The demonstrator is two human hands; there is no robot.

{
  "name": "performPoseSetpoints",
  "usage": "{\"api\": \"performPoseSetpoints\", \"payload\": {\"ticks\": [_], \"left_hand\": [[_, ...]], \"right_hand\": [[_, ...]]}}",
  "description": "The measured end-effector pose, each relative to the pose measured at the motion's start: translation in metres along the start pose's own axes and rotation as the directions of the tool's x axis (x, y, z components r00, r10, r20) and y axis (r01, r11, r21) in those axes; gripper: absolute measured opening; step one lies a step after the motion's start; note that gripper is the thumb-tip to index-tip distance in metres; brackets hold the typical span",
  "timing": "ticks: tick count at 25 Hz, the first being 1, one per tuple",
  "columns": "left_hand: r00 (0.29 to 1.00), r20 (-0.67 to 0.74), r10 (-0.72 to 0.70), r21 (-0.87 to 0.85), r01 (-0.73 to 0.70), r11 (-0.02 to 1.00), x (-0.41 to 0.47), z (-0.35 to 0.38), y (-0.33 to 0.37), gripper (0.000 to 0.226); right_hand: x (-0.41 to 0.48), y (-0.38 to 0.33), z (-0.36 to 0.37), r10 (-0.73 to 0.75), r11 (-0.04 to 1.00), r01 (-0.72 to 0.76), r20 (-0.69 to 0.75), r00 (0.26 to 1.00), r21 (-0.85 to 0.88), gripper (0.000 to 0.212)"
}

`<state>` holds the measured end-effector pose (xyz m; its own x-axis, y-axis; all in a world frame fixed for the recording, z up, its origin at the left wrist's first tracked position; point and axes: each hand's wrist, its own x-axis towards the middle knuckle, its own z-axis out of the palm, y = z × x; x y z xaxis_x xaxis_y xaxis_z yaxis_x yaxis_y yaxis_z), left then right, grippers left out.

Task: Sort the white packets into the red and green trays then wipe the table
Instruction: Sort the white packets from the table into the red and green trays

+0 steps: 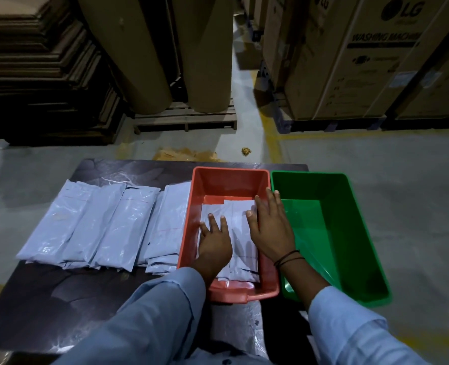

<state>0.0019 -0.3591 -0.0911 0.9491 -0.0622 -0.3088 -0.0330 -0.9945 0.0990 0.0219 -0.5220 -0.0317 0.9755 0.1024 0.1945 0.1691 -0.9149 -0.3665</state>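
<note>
1. Sorting looks barely begun: the table (46, 299), lower left, carries a row of packets (99, 222) left of the trays, and wiping is not yet done.
2. The green tray (363, 246), right of centre, looks empty.
3. The red tray (189, 227), centre, holds a stack (241, 246), perhaps two or three packets; the overlap is hard to read.
4. Both hands press flat on it, fingers straight, gripping nothing: the left hand (214, 241) on its middle, the right hand (270, 233) at its right edge.

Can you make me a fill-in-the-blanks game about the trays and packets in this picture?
The left hand and right hand press on white packets in the tray coloured ____.
The empty tray is coloured ____.
The waiting packets lie on the table to the ____ of both trays.
Missing words: red, green, left.
</note>
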Motion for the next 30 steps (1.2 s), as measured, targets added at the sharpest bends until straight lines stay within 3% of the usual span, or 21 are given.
{"api": "performPoseSetpoints", "payload": {"ticks": [3, 7, 9, 15, 21, 30], "left_hand": [[1.0, 0.004, 0.004, 0.034, -0.005, 0.999, -0.003, -0.019, -0.003, 0.066], [0.95, -0.252, 0.183, 0.1, -0.162, 0.982, -0.005, -0.046, -0.012, 0.065], [0.908, -0.36, 0.214, 0.174, -0.16, 0.972, -0.01, -0.068, -0.019, 0.069], [0.883, -0.457, 0.106, 0.071, -0.083, 0.994, -0.023, -0.119, -0.074, 0.065], [0.885, -0.466, 0.0, -0.057, -0.03, 0.998, -0.036, -0.12, -0.168, 0.05], [0.896, -0.417, -0.154, -0.16, 0.094, 0.983, -0.047, -0.107, -0.302, 0.05]], "right_hand": [[-0.001, -0.002, -0.001, -0.019, 0.999, 0.019, 0.003, 1.0, -0.033, 0.057], [0.003, -0.013, -0.001, -0.026, 0.998, 0.024, -0.021, 0.999, -0.055, 0.059], [0.005, -0.024, -0.003, -0.007, 0.999, 0.005, -0.027, 1.0, -0.05, 0.058], [0.012, -0.073, -0.005, -0.042, 0.998, 0.039, -0.063, 0.997, -0.049, 0.057], [0.017, -0.147, 0.017, -0.042, 0.999, 0.043, -0.061, 0.997, 0.024, 0.057], [0.027, -0.251, 0.074, -0.11, 0.994, 0.11, 0.031, 0.993, 0.004, 0.053]]}}
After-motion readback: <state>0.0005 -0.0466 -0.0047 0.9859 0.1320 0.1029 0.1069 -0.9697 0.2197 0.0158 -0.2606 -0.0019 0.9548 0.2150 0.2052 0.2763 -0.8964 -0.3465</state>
